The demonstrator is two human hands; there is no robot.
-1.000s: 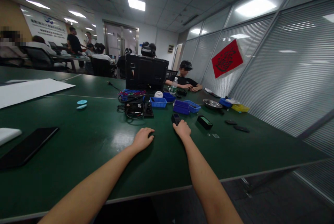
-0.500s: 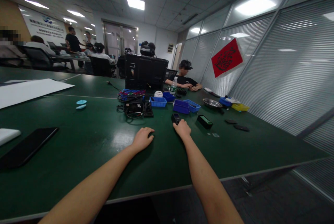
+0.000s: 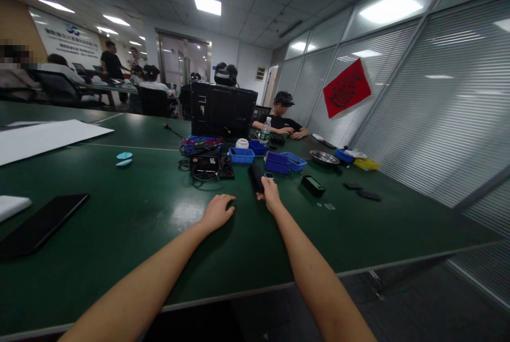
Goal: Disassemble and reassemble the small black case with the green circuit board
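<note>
My right hand (image 3: 271,195) grips a black handheld device (image 3: 256,179) and holds it turned on its side. A small pale screen shows on its right face, just above my fingers; its exact kind is unclear. My left hand (image 3: 217,211) lies on the green table (image 3: 239,257) to the left of the device, holding nothing, thumb and fingers apart. To the right of my right hand stands a black box (image 3: 313,186) with a green top. A small clear piece (image 3: 330,206) lies in front of that box.
Beyond my hands are black electronics with cables (image 3: 205,164), blue trays (image 3: 241,155), a white ball (image 3: 241,143) and a monitor (image 3: 223,111). A metal bowl (image 3: 324,158) sits at right, a black slab (image 3: 43,225) at left. A person (image 3: 282,119) sits across the table.
My right hand has tipped the black device onto its side and shifted it slightly left, so its screen now faces right. My left hand stays where it was.
</note>
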